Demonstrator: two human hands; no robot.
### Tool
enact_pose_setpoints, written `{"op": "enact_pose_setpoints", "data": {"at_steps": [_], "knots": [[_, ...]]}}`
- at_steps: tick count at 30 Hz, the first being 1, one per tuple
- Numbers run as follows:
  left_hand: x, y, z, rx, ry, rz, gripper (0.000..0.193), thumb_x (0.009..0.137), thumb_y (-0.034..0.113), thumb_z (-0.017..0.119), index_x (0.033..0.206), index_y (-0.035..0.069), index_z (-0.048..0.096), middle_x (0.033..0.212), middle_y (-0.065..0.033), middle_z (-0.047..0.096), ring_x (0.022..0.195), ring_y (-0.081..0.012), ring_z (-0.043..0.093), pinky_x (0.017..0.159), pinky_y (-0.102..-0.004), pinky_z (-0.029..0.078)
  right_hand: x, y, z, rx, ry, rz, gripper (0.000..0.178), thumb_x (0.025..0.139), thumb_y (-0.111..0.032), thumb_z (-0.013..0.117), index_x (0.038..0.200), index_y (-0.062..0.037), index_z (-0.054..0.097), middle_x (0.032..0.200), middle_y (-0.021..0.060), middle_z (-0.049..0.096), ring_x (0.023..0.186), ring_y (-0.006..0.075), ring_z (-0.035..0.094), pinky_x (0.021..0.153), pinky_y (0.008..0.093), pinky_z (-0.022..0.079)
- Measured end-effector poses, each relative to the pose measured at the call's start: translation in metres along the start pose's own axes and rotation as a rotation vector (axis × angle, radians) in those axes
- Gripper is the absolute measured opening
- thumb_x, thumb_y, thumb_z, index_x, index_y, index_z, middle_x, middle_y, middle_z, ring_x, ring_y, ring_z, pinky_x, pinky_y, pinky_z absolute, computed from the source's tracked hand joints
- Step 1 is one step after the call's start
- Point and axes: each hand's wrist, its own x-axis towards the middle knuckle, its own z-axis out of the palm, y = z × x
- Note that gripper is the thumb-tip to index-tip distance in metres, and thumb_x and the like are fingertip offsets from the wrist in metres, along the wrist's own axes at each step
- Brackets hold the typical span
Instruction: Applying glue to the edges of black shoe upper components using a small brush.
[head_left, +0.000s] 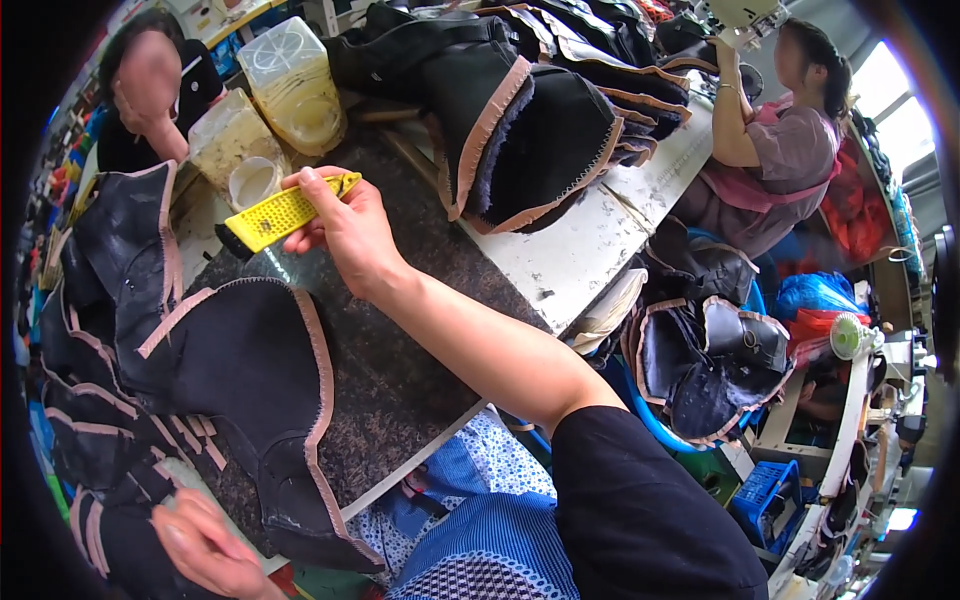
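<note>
In my right hand (345, 225) is a flat yellow perforated tool (280, 215) with a dark, brush-like end, pinched between thumb and fingers. It is beside a glue-stained plastic container (225, 140) with a round opening. Below it, a black boot upper piece (240, 345) with a tan edge strip lies flat on the dark speckled work board (375, 400). My left hand (210, 545) is at the lower left, over more black pieces; its fingers are loosely bent and slightly blurred, with nothing visible in them.
Another yellowed container (295, 90) stands behind. Stacked black boot uppers (540, 140) cover the far table. At left lie more black pieces (130, 260) and short tan strips (205, 440). One co-worker (150, 90) sits across, another (780, 150) at right. A blue basket (765, 505) stands lower right.
</note>
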Motion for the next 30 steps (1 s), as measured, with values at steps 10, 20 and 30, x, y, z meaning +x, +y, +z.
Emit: {"op": "enact_pose_setpoints", "data": {"at_steps": [10,20,30], "knots": [[0.000,0.073,0.100,-1.158,-0.430,0.217,0.076,0.100,0.066,0.022,0.120,0.006,0.066,0.139,-0.0397,0.040,0.133,-0.0451,0.037,0.110,-0.0546,0.030,-0.004,-0.011,-0.011,-0.043,0.034,-0.021,0.029,0.099,-0.026,0.060,0.108,0.0014,0.065,0.090,0.0098,0.067,0.069,0.0133,0.066,0.055,0.0241,0.055],[0.023,0.122,0.069,-1.233,-0.545,0.318,0.091,0.091,0.078,0.029,0.118,-0.002,0.064,0.142,-0.0425,0.028,0.131,-0.0577,0.034,0.103,-0.0732,0.025,-0.006,-0.017,0.005,0.010,0.036,0.063,0.027,0.100,-0.024,0.060,0.109,0.0010,0.065,0.081,0.0058,0.068,0.055,0.0084,0.061,0.054,0.0195,0.055],[0.043,0.112,0.076,-1.207,-0.580,0.348,0.097,0.084,0.083,0.038,0.106,-0.007,0.064,0.133,-0.0492,0.033,0.126,-0.0624,0.035,0.096,-0.0757,0.029,-0.007,-0.020,-0.011,-0.007,0.083,0.071,0.029,0.099,-0.025,0.060,0.110,0.0016,0.065,0.085,0.0071,0.068,0.057,0.0107,0.062,0.054,0.0200,0.053]]}}
